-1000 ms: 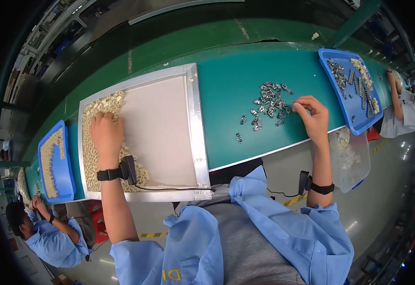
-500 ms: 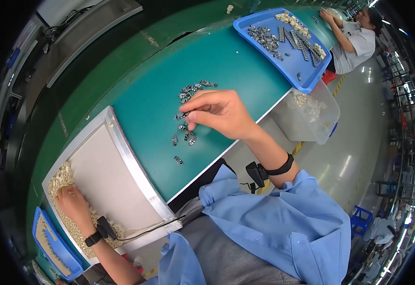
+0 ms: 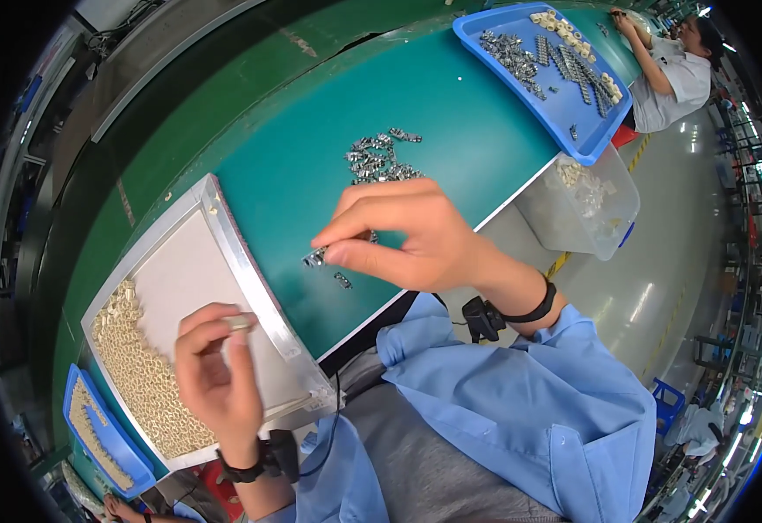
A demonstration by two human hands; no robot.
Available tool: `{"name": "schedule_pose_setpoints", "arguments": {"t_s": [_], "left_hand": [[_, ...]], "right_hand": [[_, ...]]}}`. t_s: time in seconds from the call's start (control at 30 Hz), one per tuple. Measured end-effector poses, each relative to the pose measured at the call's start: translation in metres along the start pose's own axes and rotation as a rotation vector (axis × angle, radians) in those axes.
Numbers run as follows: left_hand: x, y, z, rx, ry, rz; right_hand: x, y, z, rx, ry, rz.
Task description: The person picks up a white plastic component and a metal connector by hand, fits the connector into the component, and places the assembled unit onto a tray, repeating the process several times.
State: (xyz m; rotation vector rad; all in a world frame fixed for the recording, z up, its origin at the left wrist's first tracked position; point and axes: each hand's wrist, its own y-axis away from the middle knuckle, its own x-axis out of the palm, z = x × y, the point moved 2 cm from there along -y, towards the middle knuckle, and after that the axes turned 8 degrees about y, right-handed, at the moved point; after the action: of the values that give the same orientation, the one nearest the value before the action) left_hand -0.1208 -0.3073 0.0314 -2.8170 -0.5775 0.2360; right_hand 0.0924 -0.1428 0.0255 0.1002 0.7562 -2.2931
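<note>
My left hand (image 3: 215, 379) is raised over the near side of a pale tray with a metal rim (image 3: 191, 279). Its thumb and fingertips pinch a small cream-coloured part (image 3: 240, 322). Above the green table (image 3: 285, 157), my right hand (image 3: 420, 231) grips a small shiny metal part (image 3: 315, 258) between thumb and forefinger. A single metal piece (image 3: 343, 280) lies just below that hand. Beyond it spreads a loose pile of similar metal pieces (image 3: 372, 159), partly hidden by my right hand. Many cream-coloured parts (image 3: 150, 375) fill the left side of the pale tray.
A blue tray (image 3: 583, 150) at the far right holds metal pieces, strips and cream rings. Below it stands a clear plastic bin (image 3: 612, 196). Another blue tray (image 3: 141, 471) with cream parts sits far left. A co-worker (image 3: 673, 78) works at the table's far end.
My left hand has lifted from the cream parts and moved right with one in its fingertips. My right hand has come nearer to me, toward the pale tray, still pinching a metal part.
</note>
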Motion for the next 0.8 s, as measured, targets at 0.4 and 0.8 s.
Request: {"name": "schedule_pose_setpoints", "arguments": {"t_s": [0.4, 0.8], "left_hand": [[0.054, -0.013, -0.006, 0.178, 0.032, 0.159], [0.054, -0.011, 0.017, 0.106, -0.001, 0.22]], "right_hand": [[-0.017, -0.021, 0.03, -0.543, 0.476, 0.13], [-0.011, -0.019, 0.01, -0.526, 0.503, 0.272]]}}
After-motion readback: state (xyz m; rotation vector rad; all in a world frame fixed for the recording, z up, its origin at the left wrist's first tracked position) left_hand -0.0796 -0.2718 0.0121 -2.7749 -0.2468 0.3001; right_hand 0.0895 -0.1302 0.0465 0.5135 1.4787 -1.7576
